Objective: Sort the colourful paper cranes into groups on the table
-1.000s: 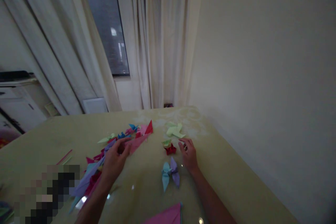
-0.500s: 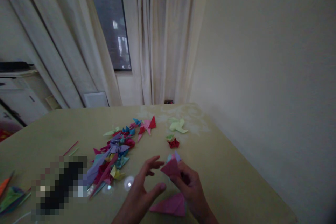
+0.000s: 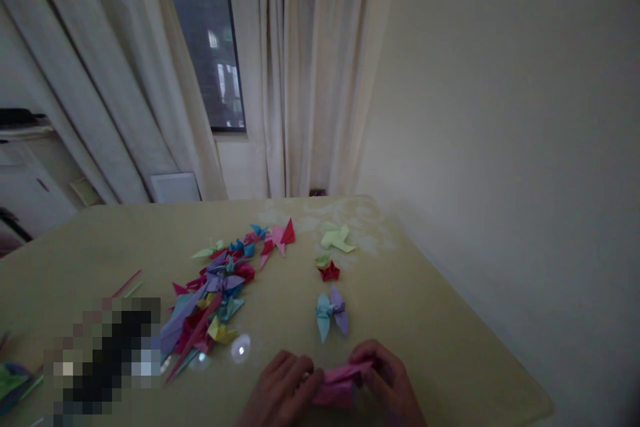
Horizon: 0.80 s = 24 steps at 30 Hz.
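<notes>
At my far left there is a white cabinet [image 3: 35, 173], and on the near edge of the table [image 3: 435, 333] a green object [image 3: 11, 383], which is too blurred for me to name. Next to it, one dark area is covered by blocks, so I cannot tell what it is. A thin pink stick [image 3: 127, 282] lies just behind this area. After it comes the pile of folded papers [image 3: 216, 282], in purple, red, blue and other colours, with a yellow folded piece [image 3: 220, 331] at its near right side. My left hand [image 3: 287, 387] has its fingers bent and touches the left end of the pink paper [image 3: 336, 395]; whether it pinches or only presses, I cannot tell. This paper is low in front of me, between my two hands. Beyond it, a light blue piece [image 3: 323, 315] and a purple piece [image 3: 339, 311] lie side by side, touching. Farther away are a dark red star [image 3: 329, 271] and then a pale green piece [image 3: 338, 238]. My right hand [image 3: 386, 377] holds the paper's right end between thumb and finger. At the right stands the plain wall [image 3: 505, 133].
</notes>
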Motion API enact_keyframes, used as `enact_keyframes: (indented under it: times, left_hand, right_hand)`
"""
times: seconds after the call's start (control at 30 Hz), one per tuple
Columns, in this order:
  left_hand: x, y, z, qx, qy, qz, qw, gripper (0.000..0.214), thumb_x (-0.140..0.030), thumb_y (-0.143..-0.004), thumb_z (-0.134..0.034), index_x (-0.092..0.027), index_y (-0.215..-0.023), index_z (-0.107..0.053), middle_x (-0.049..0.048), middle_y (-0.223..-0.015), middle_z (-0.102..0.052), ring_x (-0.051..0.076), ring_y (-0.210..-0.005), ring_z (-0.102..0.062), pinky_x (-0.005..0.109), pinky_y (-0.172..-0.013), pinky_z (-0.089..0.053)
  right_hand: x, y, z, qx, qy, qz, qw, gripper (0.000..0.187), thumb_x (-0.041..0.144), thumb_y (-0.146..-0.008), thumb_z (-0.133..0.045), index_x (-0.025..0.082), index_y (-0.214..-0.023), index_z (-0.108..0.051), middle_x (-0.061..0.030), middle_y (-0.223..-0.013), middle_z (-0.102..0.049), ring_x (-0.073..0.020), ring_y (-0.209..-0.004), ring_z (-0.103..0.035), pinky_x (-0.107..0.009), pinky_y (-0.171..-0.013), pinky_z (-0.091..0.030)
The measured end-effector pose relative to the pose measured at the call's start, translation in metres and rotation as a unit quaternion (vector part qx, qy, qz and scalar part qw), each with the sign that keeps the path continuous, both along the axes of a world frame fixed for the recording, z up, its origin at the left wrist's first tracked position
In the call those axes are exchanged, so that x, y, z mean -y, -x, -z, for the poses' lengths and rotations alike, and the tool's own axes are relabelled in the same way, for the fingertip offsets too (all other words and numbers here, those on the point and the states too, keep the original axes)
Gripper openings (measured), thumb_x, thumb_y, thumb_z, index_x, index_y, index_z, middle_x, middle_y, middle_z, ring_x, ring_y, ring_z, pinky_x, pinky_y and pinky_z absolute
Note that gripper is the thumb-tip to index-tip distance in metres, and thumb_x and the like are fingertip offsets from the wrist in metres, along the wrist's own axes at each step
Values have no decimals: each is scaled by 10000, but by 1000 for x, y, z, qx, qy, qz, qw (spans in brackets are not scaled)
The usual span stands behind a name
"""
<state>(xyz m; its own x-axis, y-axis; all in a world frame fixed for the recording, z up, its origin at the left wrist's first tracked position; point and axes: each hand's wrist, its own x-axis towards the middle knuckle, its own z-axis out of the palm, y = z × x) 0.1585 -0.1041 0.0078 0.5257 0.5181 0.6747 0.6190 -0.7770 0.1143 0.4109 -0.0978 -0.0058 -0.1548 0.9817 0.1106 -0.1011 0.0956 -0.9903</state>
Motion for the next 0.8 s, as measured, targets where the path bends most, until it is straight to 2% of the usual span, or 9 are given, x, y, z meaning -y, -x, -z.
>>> enact_keyframes:
  times: [0.07,0.17,0.23,0.3,0.4,0.5,0.6,0.7,0.8]
  left_hand:
    - [0,5,2,-33,-17,12,999,334,-247,-1110,-330,-203,-1043,-654,29,-799,-698,160,-636,-615,283,-614,-457]
    - [-2,13,11,-49,12,22,998,294,-383,-1102,-409,-223,-1051,-650,21,-820,-710,158,-658,-628,271,-625,-465]
    - [-11,23,15,-52,57,21,997,323,-518,-1048,-512,-246,-1144,-658,41,-927,-741,179,-780,-680,279,-717,-522]
    - [-30,36,15,-58,104,-28,993,371,-548,-1019,-546,-266,-1227,-664,74,-1076,-754,216,-962,-710,322,-885,-556]
    - [-79,55,5,-101,174,-202,959,287,-344,-1060,-475,-238,-1194,-706,107,-1198,-743,251,-1096,-698,401,-1018,-535]
    - [-132,69,-6,-189,221,-356,888,402,-138,-996,-458,-162,-1345,-656,182,-1453,-625,315,-1321,-592,467,-1092,-490]
    - [-167,77,-11,-212,247,-388,863,446,-53,-957,-428,-103,-1332,-663,231,-1366,-662,324,-1253,-630,459,-1039,-519]
    - [-179,79,-10,-224,260,-382,858,451,-14,-952,-393,-97,-1280,-691,225,-1259,-703,306,-1168,-669,423,-993,-541]
    - [-181,81,-9,-238,268,-379,854,451,-10,-963,-372,-106,-1267,-691,223,-1281,-685,299,-1198,-658,406,-991,-541]
  right_hand:
    - [1,-2,3,39,-47,-12,998,468,672,-902,-688,210,-893,-766,-88,-888,-696,-213,-795,-675,-289,-702,-527]
    - [1,-2,9,107,-103,-23,989,457,635,-958,-623,215,-855,-772,-125,-1017,-711,-255,-943,-710,-325,-819,-553]
    - [1,-1,16,142,-122,-21,982,375,569,-956,-660,223,-865,-773,-118,-1013,-708,-250,-932,-718,-318,-814,-562]
    - [1,0,24,169,-143,-21,975,271,491,-943,-696,234,-903,-772,-107,-1024,-703,-231,-890,-717,-295,-765,-566]
    - [2,3,36,214,-171,-36,961,132,341,-958,-670,238,-955,-752,-96,-1066,-702,-198,-835,-713,-259,-700,-564]
    - [3,7,47,276,-215,-44,936,87,205,-931,-657,236,-977,-724,-84,-1073,-711,-184,-833,-713,-242,-706,-572]
    - [0,9,60,345,-319,-17,883,121,171,-860,-732,244,-948,-693,-72,-1082,-739,-223,-948,-702,-286,-811,-578]
    - [-4,9,69,394,-401,14,827,169,261,-831,-808,251,-926,-668,-56,-1130,-766,-259,-1016,-674,-348,-886,-542]
    - [-7,12,67,400,-424,17,813,155,317,-881,-783,253,-944,-658,-13,-1027,-782,-225,-944,-665,-334,-847,-493]
